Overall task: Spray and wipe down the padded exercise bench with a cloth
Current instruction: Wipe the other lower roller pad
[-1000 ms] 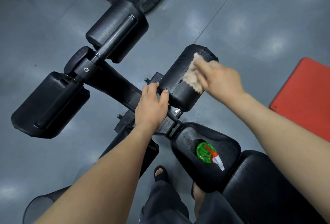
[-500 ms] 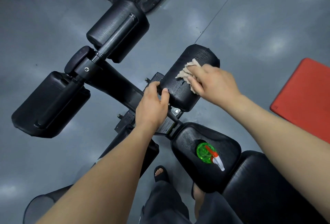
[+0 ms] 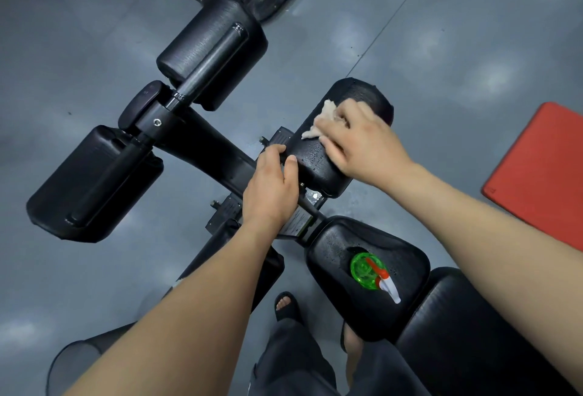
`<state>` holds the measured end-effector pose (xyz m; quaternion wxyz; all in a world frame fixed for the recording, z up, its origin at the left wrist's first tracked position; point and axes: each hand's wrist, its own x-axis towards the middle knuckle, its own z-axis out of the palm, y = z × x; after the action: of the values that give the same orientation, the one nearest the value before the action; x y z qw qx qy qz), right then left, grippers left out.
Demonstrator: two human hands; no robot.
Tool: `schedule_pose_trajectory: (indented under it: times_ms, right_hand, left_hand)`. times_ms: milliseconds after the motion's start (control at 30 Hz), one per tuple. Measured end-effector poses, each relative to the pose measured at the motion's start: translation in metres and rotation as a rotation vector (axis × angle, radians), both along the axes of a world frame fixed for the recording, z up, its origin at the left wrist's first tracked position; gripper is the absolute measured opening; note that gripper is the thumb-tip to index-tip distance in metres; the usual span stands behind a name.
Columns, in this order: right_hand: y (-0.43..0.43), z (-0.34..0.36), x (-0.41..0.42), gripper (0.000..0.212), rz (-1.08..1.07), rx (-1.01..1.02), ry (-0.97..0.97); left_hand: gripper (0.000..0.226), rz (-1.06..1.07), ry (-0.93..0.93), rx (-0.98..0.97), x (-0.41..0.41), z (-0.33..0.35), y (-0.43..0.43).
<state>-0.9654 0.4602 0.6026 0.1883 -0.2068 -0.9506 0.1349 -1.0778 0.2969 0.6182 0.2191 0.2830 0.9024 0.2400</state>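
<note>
Black padding, textured and beaded with wet, covered the pad (image 3: 318, 164) under my hands. It was the short roller at the front of the exercise bench (image 3: 473, 332), out past the seat (image 3: 407, 269). My right hand (image 3: 359, 140) lay on top of it with the fingers bent over the cloth (image 3: 318, 121), pressing the bunched pale rag to the upper face. A crumpled corner stuck out beyond the fingertips. My left hand (image 3: 271, 187) gripped the pad's near end, thumb on top and fingers wrapped round the far side, apart from the cloth.

I judged the cloth light, limp and thin, the sort that balls up or slides out from under a loose palm. It wanted holding by a gathered fold under bent fingers, with weight from the palm behind it. The pad looked soft under a firm skin, likely to give a little and perhaps to turn on its bar, which I took as the reason for bracing its end. The wet covering would be slick, so a push too near the rounded edge could skid off.

The spray bottle (image 3: 369, 271), green with a red and white trigger, stood on the seat, well apart from both hands. Its body looked like thin plastic, light and easy to tip, best taken round the neck below the trigger. A red mat (image 3: 542, 175) lay on the grey floor (image 3: 473, 33) to the right.
</note>
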Motion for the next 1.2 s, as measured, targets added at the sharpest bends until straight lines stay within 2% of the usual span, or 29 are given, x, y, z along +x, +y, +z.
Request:
schedule_pose_trajectory:
  times_ms: [67, 167, 233, 367, 500, 633, 800, 867, 1067, 1200]
  right_hand:
    - [0.016, 0.001, -0.002, 0.032, -0.06, 0.019, 0.015]
    - [0.047, 0.002, -0.01, 0.033, -0.285, -0.08, 0.025]
    - [0.057, 0.002, -0.014, 0.032, -0.351, -0.152, 0.027]
    - [0.054, -0.002, -0.009, 0.03, -0.361, -0.213, 0.067]
    - [0.048, -0.01, 0.005, 0.031, -0.413, -0.309, 0.189]
    - [0.041, -0.003, -0.009, 0.026, -0.427, -0.297, 0.185]
    - [-0.01, 0.001, -0.015, 0.023, -0.06, -0.067, 0.071]
    - [-0.006, 0.002, -0.012, 0.026, -0.004, -0.03, 0.036]
    - [0.059, 0.002, -0.013, 0.033, -0.344, -0.129, 0.045]
    - [0.038, 0.005, -0.013, 0.028, -0.334, -0.136, 0.032]
  left_hand:
    - [0.034, 0.004, 0.004, 0.001, 0.0, -0.001, 0.0]
    - [0.033, 0.013, 0.003, 0.014, 0.0, 0.0, -0.001]
    - [0.032, 0.01, 0.009, 0.017, 0.001, 0.0, -0.001]
    - [0.037, 0.019, 0.002, 0.031, 0.001, -0.001, -0.001]
    - [0.05, -0.013, 0.0, -0.011, 0.0, -0.001, 0.0]
    - [0.05, -0.014, -0.004, -0.018, -0.001, -0.002, 0.001]
    - [0.048, -0.006, -0.013, 0.002, -0.002, -0.003, 0.002]
    - [0.047, -0.001, -0.011, 0.011, -0.002, -0.003, 0.002]
    - [0.039, 0.029, -0.047, 0.044, -0.001, -0.003, -0.001]
    - [0.038, 0.018, -0.04, 0.038, -0.002, -0.006, 0.0]
